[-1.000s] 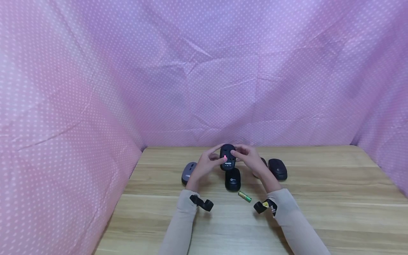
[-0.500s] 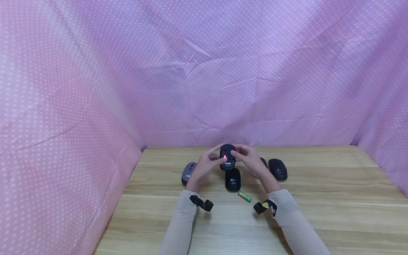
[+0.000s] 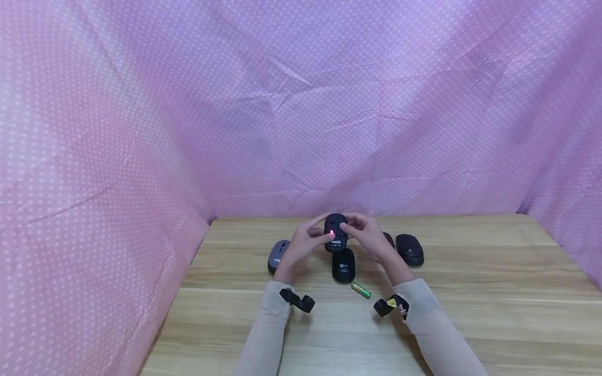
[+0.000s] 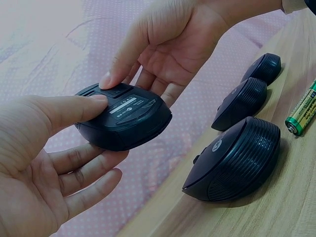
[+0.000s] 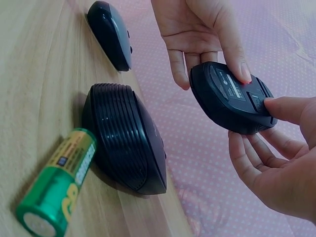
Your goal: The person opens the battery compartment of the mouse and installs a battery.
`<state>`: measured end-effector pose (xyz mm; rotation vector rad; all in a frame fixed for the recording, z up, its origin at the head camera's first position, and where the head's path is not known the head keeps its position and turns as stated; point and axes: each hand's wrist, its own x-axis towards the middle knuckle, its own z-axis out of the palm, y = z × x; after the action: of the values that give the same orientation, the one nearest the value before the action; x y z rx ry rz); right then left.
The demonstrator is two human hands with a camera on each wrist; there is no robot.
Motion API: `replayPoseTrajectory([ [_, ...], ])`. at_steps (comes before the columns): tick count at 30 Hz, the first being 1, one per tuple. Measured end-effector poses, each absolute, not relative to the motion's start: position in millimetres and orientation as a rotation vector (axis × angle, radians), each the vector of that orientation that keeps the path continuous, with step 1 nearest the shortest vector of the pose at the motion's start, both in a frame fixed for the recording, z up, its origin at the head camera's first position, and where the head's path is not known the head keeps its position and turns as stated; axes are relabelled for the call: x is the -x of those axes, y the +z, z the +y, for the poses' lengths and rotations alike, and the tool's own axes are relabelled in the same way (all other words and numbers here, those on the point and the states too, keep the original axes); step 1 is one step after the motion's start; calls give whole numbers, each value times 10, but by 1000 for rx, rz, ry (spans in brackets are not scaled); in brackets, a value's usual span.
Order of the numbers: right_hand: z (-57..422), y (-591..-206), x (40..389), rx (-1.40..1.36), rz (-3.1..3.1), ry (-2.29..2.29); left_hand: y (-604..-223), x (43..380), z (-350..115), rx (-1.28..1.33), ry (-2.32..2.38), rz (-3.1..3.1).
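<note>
Both hands hold a black computer mouse above the table, its underside turned up and a red light glowing on it. My left hand grips its left side, thumb on the underside near the label and fingers beneath. From the right, my right hand pinches it, thumb on the underside by a small panel. Just below the held mouse, a second black mouse with a round logo rests upright on the table. A green and gold battery lies near that mouse's front end.
A grey mouse sits by the left forearm. Right of the right wrist is a dark mouse, with another mouse partly hidden behind the wrist. Pink dotted cloth hangs behind the wooden table.
</note>
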<state>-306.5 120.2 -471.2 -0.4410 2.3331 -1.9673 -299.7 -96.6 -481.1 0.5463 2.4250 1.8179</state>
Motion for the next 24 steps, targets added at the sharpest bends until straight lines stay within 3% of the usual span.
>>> replayPoseTrajectory([
  [24, 1180, -4716, 3089, 484, 2359, -1962, -4836, 3064, -995, -564, 1832, 2386],
])
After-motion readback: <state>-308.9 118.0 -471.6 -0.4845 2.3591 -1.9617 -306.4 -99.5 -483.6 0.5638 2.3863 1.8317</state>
